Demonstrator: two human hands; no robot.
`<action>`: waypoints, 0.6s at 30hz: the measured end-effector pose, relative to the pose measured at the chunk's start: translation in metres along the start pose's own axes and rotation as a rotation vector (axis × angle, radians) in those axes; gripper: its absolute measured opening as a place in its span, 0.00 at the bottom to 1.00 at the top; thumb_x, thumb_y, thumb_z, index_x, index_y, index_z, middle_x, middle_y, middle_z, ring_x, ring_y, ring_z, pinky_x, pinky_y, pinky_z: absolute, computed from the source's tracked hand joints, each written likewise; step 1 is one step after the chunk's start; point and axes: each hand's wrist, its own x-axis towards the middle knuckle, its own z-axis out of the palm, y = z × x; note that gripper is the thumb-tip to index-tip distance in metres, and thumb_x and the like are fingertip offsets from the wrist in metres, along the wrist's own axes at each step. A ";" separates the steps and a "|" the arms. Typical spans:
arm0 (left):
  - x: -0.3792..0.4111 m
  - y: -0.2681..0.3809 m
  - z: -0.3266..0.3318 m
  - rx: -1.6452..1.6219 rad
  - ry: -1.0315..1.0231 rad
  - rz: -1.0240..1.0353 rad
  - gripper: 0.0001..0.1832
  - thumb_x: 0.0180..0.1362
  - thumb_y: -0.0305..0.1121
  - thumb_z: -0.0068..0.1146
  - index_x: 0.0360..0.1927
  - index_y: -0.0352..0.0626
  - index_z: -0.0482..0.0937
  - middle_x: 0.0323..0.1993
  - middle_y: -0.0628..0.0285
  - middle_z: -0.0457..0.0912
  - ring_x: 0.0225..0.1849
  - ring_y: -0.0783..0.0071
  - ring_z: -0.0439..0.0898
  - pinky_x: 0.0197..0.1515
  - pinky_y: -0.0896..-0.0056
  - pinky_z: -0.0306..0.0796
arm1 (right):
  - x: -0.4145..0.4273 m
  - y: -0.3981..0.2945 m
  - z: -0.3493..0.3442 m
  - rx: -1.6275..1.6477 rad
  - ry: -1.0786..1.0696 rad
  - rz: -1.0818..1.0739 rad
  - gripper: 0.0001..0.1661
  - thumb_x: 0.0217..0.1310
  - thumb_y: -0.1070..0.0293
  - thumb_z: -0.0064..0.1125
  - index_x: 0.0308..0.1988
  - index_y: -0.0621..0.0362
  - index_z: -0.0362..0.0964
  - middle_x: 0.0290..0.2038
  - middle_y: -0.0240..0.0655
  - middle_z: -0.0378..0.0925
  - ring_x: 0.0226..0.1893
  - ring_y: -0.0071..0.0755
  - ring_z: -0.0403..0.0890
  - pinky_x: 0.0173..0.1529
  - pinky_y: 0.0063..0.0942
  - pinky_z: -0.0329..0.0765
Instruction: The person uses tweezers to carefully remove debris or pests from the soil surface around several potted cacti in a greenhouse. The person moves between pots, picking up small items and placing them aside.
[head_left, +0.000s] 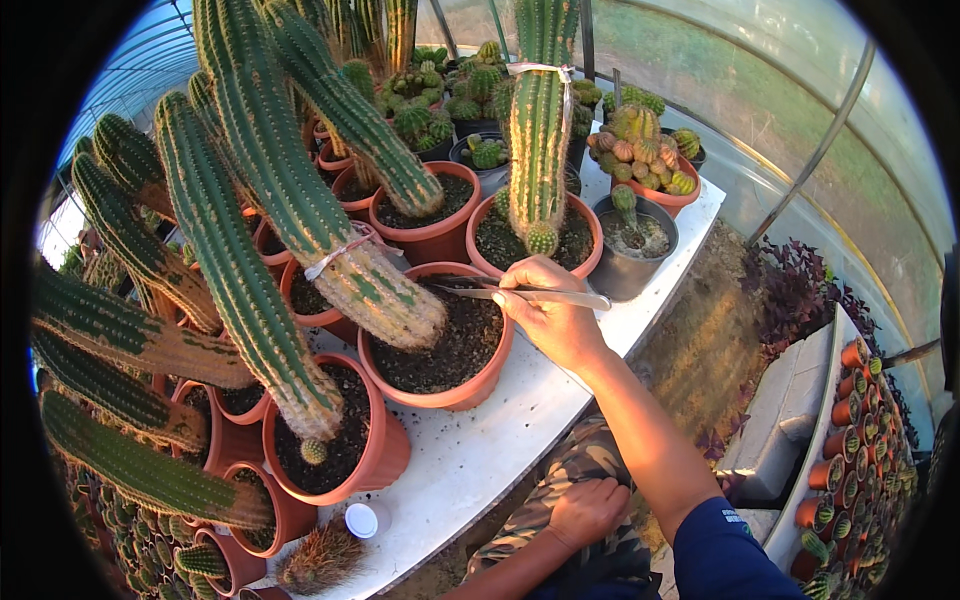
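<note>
Long metal tweezers (562, 297) are pinched between the thumb and fingers of my right hand (551, 311). Their tips reach over the dark soil (472, 330) in a terracotta-coloured pot (442, 401), behind the base of a tall columnar cactus (382, 289). Whether the tips touch anything is hard to tell. My left hand (591, 511) lies curled on my camouflage-trousered leg (577, 457), with nothing visible in it. Just beyond my right hand, another pot (592, 262) bears a columnar cactus (541, 150) with a small round cactus (541, 238) at its foot.
Potted cacti crowd the white tabletop (465, 457). Near its front edge stand a white-lidded container (363, 520) and a dry, spiny clump (322, 561). A black pot (634, 274) stands right of my hand. Small potted cacti (829, 474) and concrete blocks (780, 412) are farther right.
</note>
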 end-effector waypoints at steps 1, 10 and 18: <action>0.000 0.000 0.000 0.000 0.006 -0.001 0.09 0.50 0.33 0.62 0.24 0.49 0.71 0.23 0.65 0.69 0.26 0.70 0.76 0.29 0.69 0.71 | -0.002 -0.003 -0.003 -0.014 -0.016 -0.016 0.07 0.62 0.75 0.66 0.36 0.65 0.75 0.36 0.35 0.77 0.35 0.25 0.78 0.39 0.24 0.76; -0.002 -0.002 0.003 -0.028 0.036 0.014 0.10 0.50 0.32 0.62 0.23 0.48 0.70 0.22 0.66 0.68 0.26 0.70 0.76 0.30 0.68 0.71 | -0.050 -0.052 -0.042 -0.089 0.076 -0.053 0.07 0.56 0.78 0.68 0.34 0.65 0.76 0.35 0.41 0.78 0.32 0.38 0.81 0.36 0.30 0.78; 0.000 0.002 0.004 -0.016 0.043 0.034 0.11 0.52 0.33 0.65 0.21 0.48 0.73 0.21 0.66 0.69 0.23 0.69 0.75 0.27 0.69 0.71 | -0.037 -0.028 -0.018 -0.065 0.136 -0.063 0.07 0.57 0.79 0.68 0.36 0.66 0.75 0.35 0.42 0.79 0.35 0.38 0.82 0.39 0.31 0.78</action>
